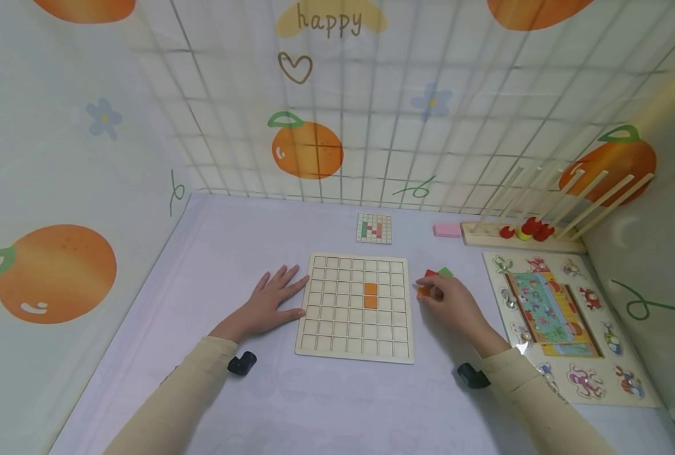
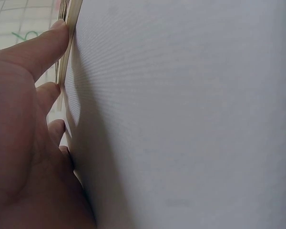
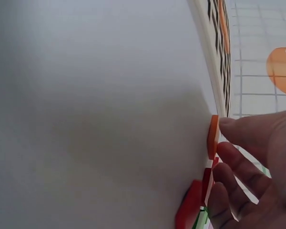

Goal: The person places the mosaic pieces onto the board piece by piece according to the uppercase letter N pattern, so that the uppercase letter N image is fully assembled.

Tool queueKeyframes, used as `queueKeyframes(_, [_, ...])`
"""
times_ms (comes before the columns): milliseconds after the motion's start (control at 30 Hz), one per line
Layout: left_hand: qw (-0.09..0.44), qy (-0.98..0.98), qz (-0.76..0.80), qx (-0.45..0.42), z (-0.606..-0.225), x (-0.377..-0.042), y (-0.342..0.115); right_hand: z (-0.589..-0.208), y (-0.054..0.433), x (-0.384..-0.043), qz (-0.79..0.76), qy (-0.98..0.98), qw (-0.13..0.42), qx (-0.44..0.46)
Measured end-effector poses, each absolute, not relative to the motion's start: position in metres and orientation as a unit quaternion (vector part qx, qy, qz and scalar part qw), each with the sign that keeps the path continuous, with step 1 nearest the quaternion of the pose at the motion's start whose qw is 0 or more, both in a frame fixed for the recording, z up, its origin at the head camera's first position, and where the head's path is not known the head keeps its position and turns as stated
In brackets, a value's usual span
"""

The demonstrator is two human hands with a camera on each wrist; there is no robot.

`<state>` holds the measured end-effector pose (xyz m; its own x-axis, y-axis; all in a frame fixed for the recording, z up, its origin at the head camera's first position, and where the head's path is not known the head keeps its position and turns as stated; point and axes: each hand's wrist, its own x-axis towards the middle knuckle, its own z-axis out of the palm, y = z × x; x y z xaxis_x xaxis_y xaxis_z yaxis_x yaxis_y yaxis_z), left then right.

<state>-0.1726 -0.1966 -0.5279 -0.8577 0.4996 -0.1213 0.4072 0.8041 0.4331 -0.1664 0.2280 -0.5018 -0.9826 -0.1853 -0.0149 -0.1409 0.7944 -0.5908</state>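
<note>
A wooden grid board lies flat on the table, with two orange square tiles in neighbouring cells. My left hand rests with spread fingers on the table, thumb and fingertips touching the board's left edge. In the left wrist view that edge meets the thumb. To the right of the board, my right hand pinches an orange tile between thumb and index finger, close to the table. Red tiles and a green tile lie beside those fingers, partly hidden.
A small pattern card lies behind the board. Farther right are a pink block and a wooden peg stand with red and yellow beads. A picture puzzle board lies on the right. Printed curtains enclose the table.
</note>
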Motion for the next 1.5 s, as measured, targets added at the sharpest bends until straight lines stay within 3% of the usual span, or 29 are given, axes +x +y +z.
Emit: queueKeyframes(1500, [0.12, 0.944, 0.196, 0.236, -0.5254, -0.172, -0.195, -0.5027, 0.2276, -0.1567, -0.254, 0.963, 0.045, -0.075])
